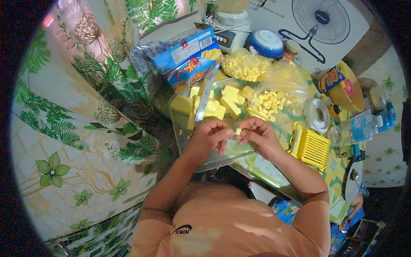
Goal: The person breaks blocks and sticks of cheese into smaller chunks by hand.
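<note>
My right hand pinches a small yellow cheese cube between thumb and fingertips. Close beside the cube, my left hand has its thumb and fingers drawn together; whether it grips anything is too small to tell. Both hands are over the near part of a clear tray. Yellow cheese blocks lie farther back on the tray, with a knife leaning across some of them, its lower end near my left hand. Behind my right hand, a clear plastic bag has several cheese cubes at its mouth.
A filled bag of yellow cubes and a blue snack pack stand at the back. Rightward are a yellow slotted rack, a tape roll, a water bottle and a yellow tub. A blender base stands behind.
</note>
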Available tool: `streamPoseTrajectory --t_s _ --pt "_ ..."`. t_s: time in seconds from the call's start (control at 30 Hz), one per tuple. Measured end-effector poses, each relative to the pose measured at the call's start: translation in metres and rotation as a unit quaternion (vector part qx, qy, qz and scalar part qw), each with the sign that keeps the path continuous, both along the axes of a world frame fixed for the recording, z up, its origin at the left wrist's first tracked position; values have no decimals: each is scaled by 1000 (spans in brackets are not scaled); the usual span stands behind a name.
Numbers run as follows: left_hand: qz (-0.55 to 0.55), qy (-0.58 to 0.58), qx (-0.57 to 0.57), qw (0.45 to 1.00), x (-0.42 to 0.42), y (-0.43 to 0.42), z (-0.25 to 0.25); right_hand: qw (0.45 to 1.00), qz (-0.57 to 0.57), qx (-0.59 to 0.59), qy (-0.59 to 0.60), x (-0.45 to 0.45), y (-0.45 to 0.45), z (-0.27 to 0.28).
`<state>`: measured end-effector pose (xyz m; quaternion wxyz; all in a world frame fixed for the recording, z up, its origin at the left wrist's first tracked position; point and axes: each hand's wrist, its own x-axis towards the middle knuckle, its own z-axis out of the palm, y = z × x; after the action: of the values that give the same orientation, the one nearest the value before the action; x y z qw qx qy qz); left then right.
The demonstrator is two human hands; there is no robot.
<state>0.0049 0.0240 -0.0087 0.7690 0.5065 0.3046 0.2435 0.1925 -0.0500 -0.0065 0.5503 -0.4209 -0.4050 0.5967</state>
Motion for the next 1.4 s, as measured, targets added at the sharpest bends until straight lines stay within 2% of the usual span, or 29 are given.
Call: streamPoseTrajectory --t_s 0.1,0.2,0.4,0.6,0.67,1.0,1.4 --pt "-31 11 34 999 -3 2 2 1000 -13 -13 11 -3 0 7" --pt "0 -42 -48 998 0 -1 5 1000 -10 -3 -2 -3 -2 2" --pt "1 -32 -81 996 0 -2 10 1000 -2 9 -25 -1 -2 0" --pt "-27 18 3 999 -1 -3 9 999 -7 11 -42 -5 -2 6" --pt "-26 31 8 999 -1 -3 8 1000 -8 -1 -14 -5 -2 6" --pt "-48 71 86 993 0 -6 17 999 14 5 -36 -4 -3 7" --pt "-58 52 81 994 -3 -6 13 999 11 -6 -44 -5 -3 5"
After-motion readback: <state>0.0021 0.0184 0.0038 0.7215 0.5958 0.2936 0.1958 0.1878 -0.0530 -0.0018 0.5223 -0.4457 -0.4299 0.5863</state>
